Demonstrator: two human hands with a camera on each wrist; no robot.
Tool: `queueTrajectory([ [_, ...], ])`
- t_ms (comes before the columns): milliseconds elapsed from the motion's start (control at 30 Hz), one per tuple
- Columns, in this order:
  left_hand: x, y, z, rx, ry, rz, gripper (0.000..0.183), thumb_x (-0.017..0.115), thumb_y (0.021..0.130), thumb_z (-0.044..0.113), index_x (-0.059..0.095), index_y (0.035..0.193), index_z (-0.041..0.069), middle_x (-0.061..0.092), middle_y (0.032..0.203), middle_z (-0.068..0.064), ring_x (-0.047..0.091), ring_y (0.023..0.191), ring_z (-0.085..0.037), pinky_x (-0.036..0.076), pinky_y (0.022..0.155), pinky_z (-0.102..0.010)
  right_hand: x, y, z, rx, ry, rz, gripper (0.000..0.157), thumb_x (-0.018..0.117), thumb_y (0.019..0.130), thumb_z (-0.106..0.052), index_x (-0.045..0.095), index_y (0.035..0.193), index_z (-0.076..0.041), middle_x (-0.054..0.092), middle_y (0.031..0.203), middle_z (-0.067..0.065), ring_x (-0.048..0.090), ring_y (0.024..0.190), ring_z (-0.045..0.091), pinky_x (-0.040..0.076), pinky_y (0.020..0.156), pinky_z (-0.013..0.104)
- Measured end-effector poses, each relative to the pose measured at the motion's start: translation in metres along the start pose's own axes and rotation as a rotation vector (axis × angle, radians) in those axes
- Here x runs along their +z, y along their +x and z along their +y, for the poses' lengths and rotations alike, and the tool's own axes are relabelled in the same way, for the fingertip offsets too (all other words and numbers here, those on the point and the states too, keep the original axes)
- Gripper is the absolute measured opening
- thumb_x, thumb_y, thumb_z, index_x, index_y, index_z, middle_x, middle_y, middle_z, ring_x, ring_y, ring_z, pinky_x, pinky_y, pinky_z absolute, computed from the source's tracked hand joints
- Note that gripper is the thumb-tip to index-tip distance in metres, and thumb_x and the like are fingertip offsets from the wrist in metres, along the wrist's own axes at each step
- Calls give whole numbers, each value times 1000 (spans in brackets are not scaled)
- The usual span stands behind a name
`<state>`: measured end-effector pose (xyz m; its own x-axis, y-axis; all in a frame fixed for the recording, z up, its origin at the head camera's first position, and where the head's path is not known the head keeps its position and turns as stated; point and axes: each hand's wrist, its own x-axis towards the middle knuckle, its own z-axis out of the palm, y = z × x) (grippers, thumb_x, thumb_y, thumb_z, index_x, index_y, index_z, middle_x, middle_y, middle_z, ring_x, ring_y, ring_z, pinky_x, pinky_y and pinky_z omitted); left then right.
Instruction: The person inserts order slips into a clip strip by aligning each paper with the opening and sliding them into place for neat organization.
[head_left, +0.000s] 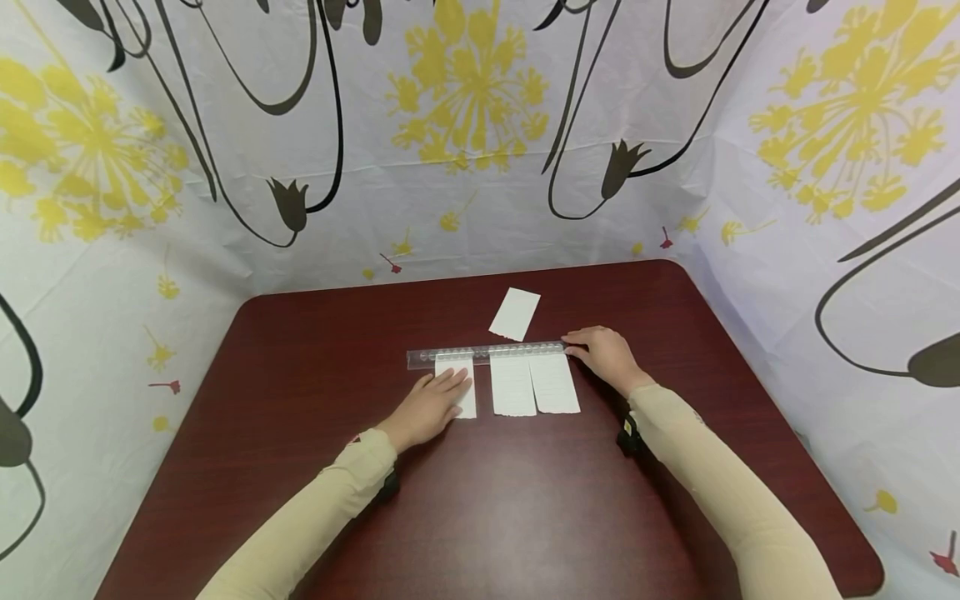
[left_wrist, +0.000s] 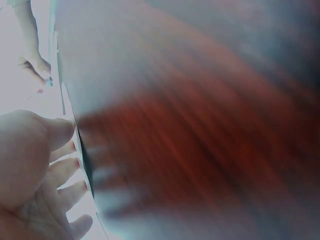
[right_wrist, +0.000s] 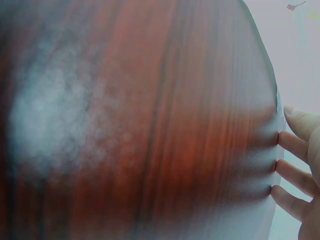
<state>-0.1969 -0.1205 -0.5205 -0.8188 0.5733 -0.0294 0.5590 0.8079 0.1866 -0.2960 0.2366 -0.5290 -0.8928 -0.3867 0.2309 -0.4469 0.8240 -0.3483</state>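
A clear plastic ruler (head_left: 482, 355) lies crosswise on the table, over the top ends of three white paper pieces. My left hand (head_left: 429, 407) rests with its fingers extended on the leftmost paper piece (head_left: 468, 407), just below the ruler. My right hand (head_left: 609, 358) holds the ruler's right end between thumb and fingers. Side by side between the hands lie a middle paper piece (head_left: 513, 388) and a right paper piece (head_left: 553, 385), both with ragged lower edges. In the wrist views the left hand (left_wrist: 35, 175) and right hand (right_wrist: 300, 165) show at the frame edges.
A fourth paper piece (head_left: 515, 314) lies tilted beyond the ruler, its lower edge torn. The dark red-brown table (head_left: 517, 500) has rounded corners. Behind it and at both sides hangs a white patterned cloth (head_left: 450, 200). Dark devices (head_left: 628, 437) are worn at the wrists.
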Motion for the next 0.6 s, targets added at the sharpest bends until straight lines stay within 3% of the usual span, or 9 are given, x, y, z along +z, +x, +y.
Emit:
queueTrajectory([
  [367, 3, 3, 1, -3, 17, 5, 53, 50, 103, 28, 38, 153, 11, 34, 161, -6, 34, 150, -30, 29, 120, -59, 0, 0, 1, 2, 8, 0, 34, 70, 92, -26, 71, 123, -13, 71, 124, 11, 64, 119, 32, 52, 100, 52],
  [600, 3, 4, -1, 6, -33, 53, 52, 58, 99, 27, 47, 147, 9, 41, 157, -8, 39, 146, -31, 31, 119, -57, 2, 0, 3, -4, 11, 7, 33, 70, 92, -27, 72, 122, -13, 72, 123, 11, 66, 117, 31, 53, 98, 51],
])
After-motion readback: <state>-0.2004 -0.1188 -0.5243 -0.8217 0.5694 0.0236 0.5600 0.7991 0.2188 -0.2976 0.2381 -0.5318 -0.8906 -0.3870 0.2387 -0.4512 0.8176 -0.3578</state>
